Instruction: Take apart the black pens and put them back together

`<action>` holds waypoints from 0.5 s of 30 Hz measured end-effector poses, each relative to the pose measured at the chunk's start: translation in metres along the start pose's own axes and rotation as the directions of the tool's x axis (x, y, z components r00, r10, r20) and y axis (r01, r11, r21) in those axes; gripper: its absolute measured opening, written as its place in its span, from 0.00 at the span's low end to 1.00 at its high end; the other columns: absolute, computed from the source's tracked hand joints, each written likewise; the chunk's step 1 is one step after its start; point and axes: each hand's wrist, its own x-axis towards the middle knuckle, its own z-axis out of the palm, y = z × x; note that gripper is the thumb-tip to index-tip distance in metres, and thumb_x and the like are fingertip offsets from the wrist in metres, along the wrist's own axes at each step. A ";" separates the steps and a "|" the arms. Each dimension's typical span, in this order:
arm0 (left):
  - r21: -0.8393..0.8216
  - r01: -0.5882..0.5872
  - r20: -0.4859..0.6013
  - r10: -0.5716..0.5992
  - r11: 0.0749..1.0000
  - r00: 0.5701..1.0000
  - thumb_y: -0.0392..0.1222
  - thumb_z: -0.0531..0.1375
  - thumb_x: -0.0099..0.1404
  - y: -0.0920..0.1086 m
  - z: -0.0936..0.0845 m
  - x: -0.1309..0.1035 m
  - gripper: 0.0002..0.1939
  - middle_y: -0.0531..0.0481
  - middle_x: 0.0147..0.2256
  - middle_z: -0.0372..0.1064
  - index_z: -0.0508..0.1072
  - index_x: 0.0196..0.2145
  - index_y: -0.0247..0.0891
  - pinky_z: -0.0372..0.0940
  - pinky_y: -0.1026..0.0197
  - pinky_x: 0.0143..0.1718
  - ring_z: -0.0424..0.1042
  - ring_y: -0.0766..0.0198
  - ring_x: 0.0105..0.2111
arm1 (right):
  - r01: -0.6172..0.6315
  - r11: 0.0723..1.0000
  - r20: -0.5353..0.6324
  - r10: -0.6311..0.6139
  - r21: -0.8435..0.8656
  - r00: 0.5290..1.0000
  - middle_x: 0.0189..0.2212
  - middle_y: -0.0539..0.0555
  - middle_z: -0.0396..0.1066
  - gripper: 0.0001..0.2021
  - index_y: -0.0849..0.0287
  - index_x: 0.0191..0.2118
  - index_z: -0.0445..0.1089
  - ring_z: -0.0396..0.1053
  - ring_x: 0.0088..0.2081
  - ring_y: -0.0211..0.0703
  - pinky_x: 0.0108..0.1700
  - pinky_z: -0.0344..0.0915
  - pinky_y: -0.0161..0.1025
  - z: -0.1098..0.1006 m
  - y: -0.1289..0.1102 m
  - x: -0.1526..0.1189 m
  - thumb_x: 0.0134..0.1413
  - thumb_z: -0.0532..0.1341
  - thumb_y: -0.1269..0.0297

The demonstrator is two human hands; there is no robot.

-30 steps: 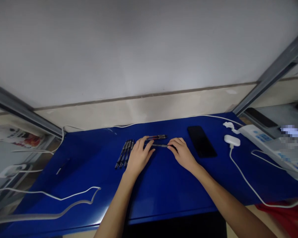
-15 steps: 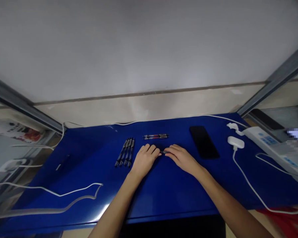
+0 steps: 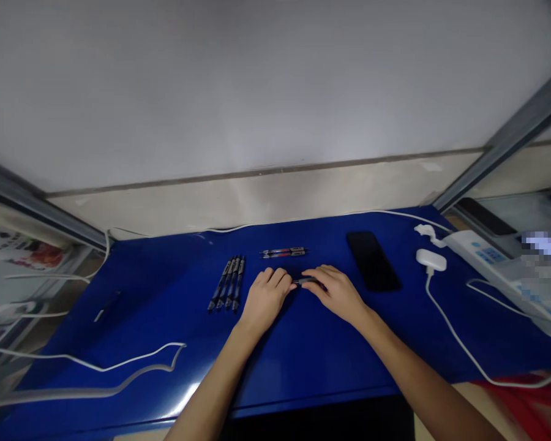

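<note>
A dark pen (image 3: 307, 280) lies crosswise between my two hands, low over the blue table (image 3: 303, 367). My left hand (image 3: 267, 296) is closed round its left end, which the fingers hide. At its other end my right hand (image 3: 334, 290) pinches the pen between thumb and fingers. Left of my left hand, several dark pens (image 3: 227, 283) lie side by side, slanted. Behind my hands, a pair of clear-barrelled pens (image 3: 283, 252), one with a red streak, lies crosswise.
A black phone (image 3: 373, 261) lies right of my right hand. Further right are a white charger (image 3: 431, 260) with its cable and a power strip (image 3: 482, 246). White cables (image 3: 103, 369) cross the table's left part, near a dark pen-like object (image 3: 106, 307).
My right hand's fingers have opened slightly and shifted along the pen, so more of it shows between my hands. The whole view has shifted a little.
</note>
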 end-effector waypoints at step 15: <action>-0.057 0.051 0.013 -0.051 0.997 0.999 0.44 0.51 0.72 -0.003 0.001 -0.002 0.12 0.45 0.42 0.67 0.71 0.39 0.38 0.63 0.55 0.40 0.63 0.59 0.39 | -0.236 0.891 0.081 0.222 0.387 0.972 0.37 0.53 0.73 0.12 0.52 0.52 0.67 0.72 0.39 0.43 0.45 0.69 0.42 0.000 0.000 0.003 0.64 0.56 0.61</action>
